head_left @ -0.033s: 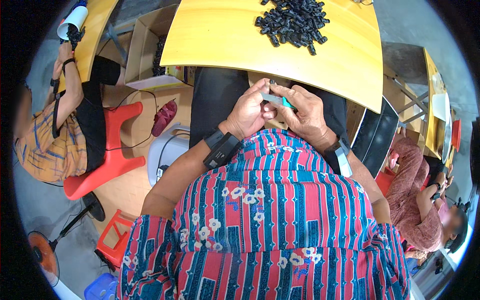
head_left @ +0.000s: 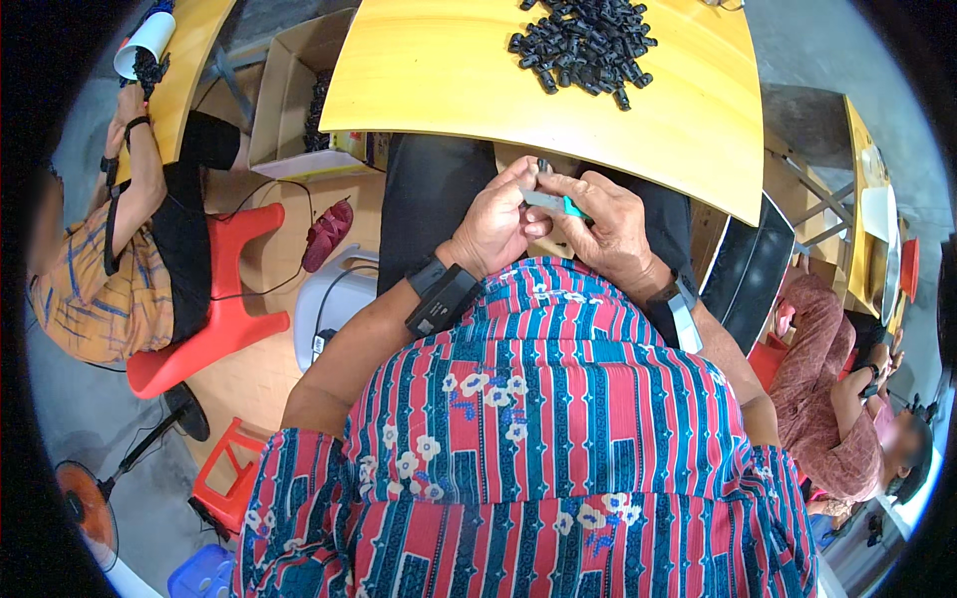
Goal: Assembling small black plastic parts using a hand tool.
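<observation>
At the far left, a co-worker (head_left: 110,269) in a checked orange shirt sits on a red stool (head_left: 234,289), hands near a tipped white cup (head_left: 145,45) at the upper left.

Just above the frame's centre is the person's left hand (head_left: 488,229), palm turned partly up, fingers curled, wrist angled inward. Its thumb and forefinger appear closed on a small black piece (head_left: 542,165), mostly hidden between the fingertips of both hands. Holding that piece firmly seems the key to good work here, with the left fingertips out of the blade's line.

Just below the piece, a knife (head_left: 543,199) points its grey blade left, toward the left hand; short, controlled strokes would likely be safest. The right hand (head_left: 613,224) grips its teal handle, back of the hand upward, forefinger stretched to the piece.

Beyond, at the top right of centre, a pile of black parts (head_left: 588,48) lies on a yellow table (head_left: 429,70).
</observation>
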Action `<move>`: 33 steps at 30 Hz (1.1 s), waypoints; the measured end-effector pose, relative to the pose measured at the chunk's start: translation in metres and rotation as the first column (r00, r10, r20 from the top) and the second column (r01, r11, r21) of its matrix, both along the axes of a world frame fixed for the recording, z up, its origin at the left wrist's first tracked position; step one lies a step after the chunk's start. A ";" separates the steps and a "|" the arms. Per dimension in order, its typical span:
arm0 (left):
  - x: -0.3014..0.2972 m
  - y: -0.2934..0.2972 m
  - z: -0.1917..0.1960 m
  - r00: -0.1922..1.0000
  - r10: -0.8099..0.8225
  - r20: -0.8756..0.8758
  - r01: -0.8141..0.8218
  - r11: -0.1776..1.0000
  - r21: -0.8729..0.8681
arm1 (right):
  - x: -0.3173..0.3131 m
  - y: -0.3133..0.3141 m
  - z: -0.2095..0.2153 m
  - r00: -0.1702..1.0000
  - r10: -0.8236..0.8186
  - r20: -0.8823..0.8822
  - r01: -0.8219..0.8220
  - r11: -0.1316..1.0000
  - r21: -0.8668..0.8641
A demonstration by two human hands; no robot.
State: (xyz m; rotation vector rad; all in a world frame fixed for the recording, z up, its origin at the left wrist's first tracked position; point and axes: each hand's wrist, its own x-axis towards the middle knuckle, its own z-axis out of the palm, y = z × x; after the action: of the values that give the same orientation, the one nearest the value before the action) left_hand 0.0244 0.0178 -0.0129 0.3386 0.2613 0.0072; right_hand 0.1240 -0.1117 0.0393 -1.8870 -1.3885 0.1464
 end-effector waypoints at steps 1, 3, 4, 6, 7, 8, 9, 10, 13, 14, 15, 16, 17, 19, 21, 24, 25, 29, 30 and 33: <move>0.000 0.000 0.002 1.000 -0.001 0.001 0.001 1.000 0.000 | 0.000 -0.001 0.001 1.000 -0.001 0.001 0.001 1.000 0.000; 0.001 -0.001 0.008 0.999 0.009 -0.040 -0.007 0.999 0.040 | 0.000 -0.002 0.003 1.000 0.014 -0.016 -0.013 1.000 0.025; 0.001 -0.001 0.005 0.999 0.010 -0.040 -0.008 0.999 0.040 | -0.001 -0.001 0.005 1.000 0.015 -0.016 -0.014 1.000 0.025; 0.001 0.000 -0.002 0.998 0.014 0.053 -0.018 0.998 0.063 | -0.002 0.002 0.011 1.000 -0.014 -0.013 0.015 0.996 0.090; 0.001 0.000 0.000 0.999 0.012 0.052 -0.015 0.998 0.063 | -0.002 0.002 0.012 0.996 -0.067 0.051 0.066 0.998 0.023; 0.000 0.000 0.002 0.997 -0.015 0.075 0.011 0.999 0.051 | -0.002 0.001 0.011 0.996 -0.070 0.050 0.069 0.997 0.023; 0.000 0.000 0.004 0.994 -0.042 0.098 0.039 0.998 0.040 | -0.002 0.001 0.010 0.993 -0.083 0.089 0.087 0.995 -0.052; 0.000 0.000 0.004 0.994 -0.044 0.098 0.041 0.998 0.039 | -0.001 0.001 0.009 0.987 -0.092 0.130 0.108 0.986 -0.125; -0.001 -0.001 0.005 0.994 -0.060 0.090 0.056 0.997 0.047 | -0.003 0.004 0.009 0.984 -0.091 0.151 0.110 0.986 -0.122; -0.001 -0.001 0.005 0.994 -0.067 0.087 0.062 0.996 0.058 | -0.003 0.004 0.010 0.982 -0.088 0.165 0.110 0.985 -0.132; -0.001 -0.001 0.005 0.994 -0.074 0.084 0.069 0.995 0.068 | -0.003 0.004 0.010 0.982 -0.088 0.164 0.111 0.985 -0.132; -0.001 0.000 0.005 0.994 -0.074 0.083 0.069 0.995 0.068 | -0.003 0.004 0.010 0.982 -0.086 0.170 0.110 0.984 -0.138; -0.002 0.000 0.004 0.992 -0.083 0.091 0.076 0.995 0.070 | -0.003 0.004 0.010 0.981 -0.083 0.176 0.109 0.984 -0.144; -0.002 0.000 0.004 0.991 -0.092 0.099 0.085 0.994 0.072 | -0.003 0.005 0.009 0.980 -0.077 0.182 0.105 0.983 -0.148; -0.002 0.000 0.007 0.993 -0.082 0.087 0.077 0.996 0.050 | -0.002 0.005 0.008 0.980 -0.073 0.188 0.102 0.983 -0.153; -0.003 0.000 0.005 0.992 -0.088 0.086 0.085 0.995 0.044 | -0.002 0.004 0.007 0.978 -0.073 0.197 0.104 0.983 -0.150; -0.003 0.000 0.005 0.993 -0.088 0.085 0.084 0.995 0.044 | -0.002 0.004 0.007 0.980 -0.078 0.183 0.110 0.979 -0.169; -0.003 0.000 0.003 0.994 -0.081 0.078 0.078 0.996 0.040 | -0.001 0.004 0.007 0.982 -0.072 0.172 0.108 0.973 -0.204; -0.003 0.000 0.002 0.992 -0.086 0.089 0.082 0.996 0.046 | -0.001 0.004 0.007 0.983 -0.072 0.172 0.107 0.973 -0.205; -0.003 0.000 0.003 0.992 -0.088 0.086 0.086 0.996 0.035 | 0.001 0.004 0.007 0.985 -0.041 0.166 0.079 0.971 -0.227</move>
State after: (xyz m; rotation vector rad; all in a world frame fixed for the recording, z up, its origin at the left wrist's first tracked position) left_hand 0.0211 0.0183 -0.0100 0.3795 0.1600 -0.0597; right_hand 0.1255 -0.1079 0.0460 -2.1742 -1.4716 0.1342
